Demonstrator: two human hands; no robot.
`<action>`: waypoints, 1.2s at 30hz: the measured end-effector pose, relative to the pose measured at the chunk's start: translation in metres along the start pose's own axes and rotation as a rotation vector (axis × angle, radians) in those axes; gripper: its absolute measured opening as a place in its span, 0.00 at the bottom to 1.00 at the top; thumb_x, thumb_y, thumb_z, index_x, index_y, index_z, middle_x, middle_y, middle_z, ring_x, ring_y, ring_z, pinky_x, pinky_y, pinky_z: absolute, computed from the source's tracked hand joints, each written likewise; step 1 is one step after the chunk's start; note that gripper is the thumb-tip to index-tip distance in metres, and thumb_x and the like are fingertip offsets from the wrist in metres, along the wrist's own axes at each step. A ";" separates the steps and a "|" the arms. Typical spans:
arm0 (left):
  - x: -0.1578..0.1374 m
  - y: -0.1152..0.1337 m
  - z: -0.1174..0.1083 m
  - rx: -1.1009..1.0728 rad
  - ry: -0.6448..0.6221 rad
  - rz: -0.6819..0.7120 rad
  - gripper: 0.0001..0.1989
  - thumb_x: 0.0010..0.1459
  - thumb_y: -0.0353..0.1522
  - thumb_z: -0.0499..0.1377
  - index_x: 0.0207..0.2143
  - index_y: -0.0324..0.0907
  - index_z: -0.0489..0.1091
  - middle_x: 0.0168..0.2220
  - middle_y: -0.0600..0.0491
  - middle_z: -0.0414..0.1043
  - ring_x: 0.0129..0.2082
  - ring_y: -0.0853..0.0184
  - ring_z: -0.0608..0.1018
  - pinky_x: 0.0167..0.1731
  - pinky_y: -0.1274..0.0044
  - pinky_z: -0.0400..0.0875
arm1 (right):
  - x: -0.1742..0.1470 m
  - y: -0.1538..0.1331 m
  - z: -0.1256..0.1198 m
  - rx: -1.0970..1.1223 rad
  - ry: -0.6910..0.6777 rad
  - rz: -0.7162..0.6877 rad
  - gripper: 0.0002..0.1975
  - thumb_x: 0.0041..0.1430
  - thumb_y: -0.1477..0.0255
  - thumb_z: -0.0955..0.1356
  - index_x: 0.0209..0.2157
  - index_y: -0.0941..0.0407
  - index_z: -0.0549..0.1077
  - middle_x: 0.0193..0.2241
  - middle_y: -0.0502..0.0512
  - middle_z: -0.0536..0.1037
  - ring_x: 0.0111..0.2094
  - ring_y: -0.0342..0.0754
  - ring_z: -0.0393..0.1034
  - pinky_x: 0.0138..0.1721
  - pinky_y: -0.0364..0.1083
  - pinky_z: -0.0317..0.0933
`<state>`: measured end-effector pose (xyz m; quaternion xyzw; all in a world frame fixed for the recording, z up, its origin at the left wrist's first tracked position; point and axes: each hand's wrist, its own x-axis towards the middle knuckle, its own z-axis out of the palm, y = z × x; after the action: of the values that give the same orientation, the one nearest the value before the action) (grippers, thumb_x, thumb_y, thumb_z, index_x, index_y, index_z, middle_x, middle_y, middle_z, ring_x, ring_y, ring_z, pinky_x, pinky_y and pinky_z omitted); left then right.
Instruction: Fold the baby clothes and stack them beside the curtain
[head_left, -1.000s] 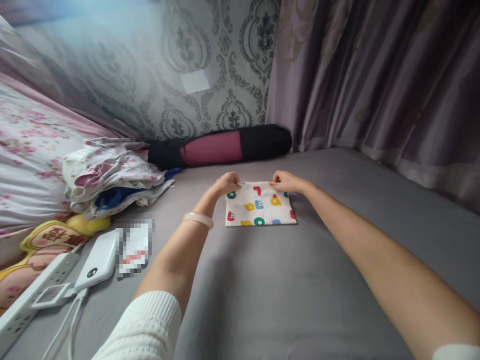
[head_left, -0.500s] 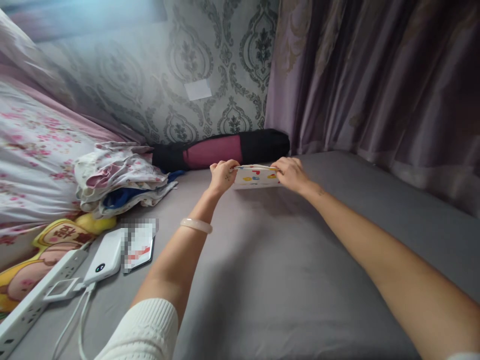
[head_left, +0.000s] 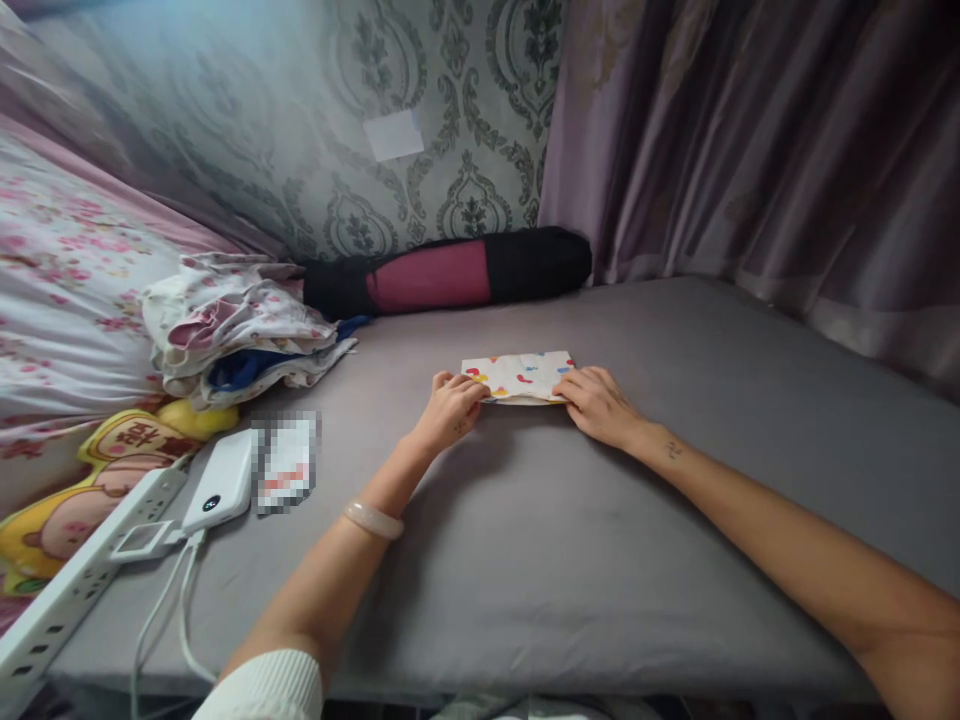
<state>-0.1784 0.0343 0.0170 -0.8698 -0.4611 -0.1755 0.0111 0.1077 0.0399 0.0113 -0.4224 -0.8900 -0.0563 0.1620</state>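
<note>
Cloth (head_left: pixel 519 374); colour-printed; near corners in both hands (head_left: pixel 451 412); grey sheet (head_left: pixel 555 570) beneath

I am facing a grey sheet (head_left: pixel 637 570). On it, a black and pink roll (head_left: pixel 442 275) is lying along the back; to my left, clothes (head_left: pixel 247 315), a yellow cushion (head_left: pixel 120 442), a power strip (head_left: pixel 66 608), a white power bank (head_left: pixel 223 475) and a blurred-out flat thing (head_left: pixel 287 462) are lying. My patterned cloth (head_left: pixel 521 373) is resting on or just above the middle, I cannot tell which

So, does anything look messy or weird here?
The fabric pile at the picture's left looks messy: it's a crumpled heap with uneven edges, unlike the folded patterned cloth. I see nothing spilled.
</note>
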 end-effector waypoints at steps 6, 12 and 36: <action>-0.011 0.002 -0.001 -0.031 -0.136 0.052 0.19 0.59 0.25 0.47 0.47 0.46 0.71 0.48 0.49 0.75 0.50 0.63 0.72 0.53 0.67 0.51 | -0.011 -0.005 -0.001 0.044 -0.114 -0.017 0.19 0.57 0.82 0.59 0.45 0.56 0.74 0.44 0.59 0.73 0.47 0.52 0.64 0.51 0.49 0.51; -0.008 0.008 -0.014 -0.078 -0.209 0.024 0.14 0.55 0.28 0.52 0.41 0.46 0.74 0.46 0.51 0.76 0.47 0.63 0.74 0.53 0.68 0.54 | 0.004 -0.005 -0.017 0.127 -0.242 0.025 0.18 0.54 0.80 0.61 0.40 0.54 0.78 0.44 0.57 0.75 0.46 0.51 0.67 0.51 0.50 0.52; 0.075 0.022 0.071 0.048 -0.089 -0.314 0.25 0.66 0.34 0.42 0.63 0.37 0.56 0.65 0.43 0.56 0.66 0.53 0.57 0.63 0.53 0.46 | 0.079 -0.021 0.054 0.060 -0.237 0.295 0.29 0.66 0.71 0.52 0.66 0.61 0.54 0.67 0.59 0.53 0.67 0.54 0.42 0.65 0.61 0.36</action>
<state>-0.1010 0.0947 -0.0229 -0.7933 -0.5956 -0.1255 -0.0162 0.0320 0.0973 -0.0128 -0.5469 -0.8326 0.0446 0.0750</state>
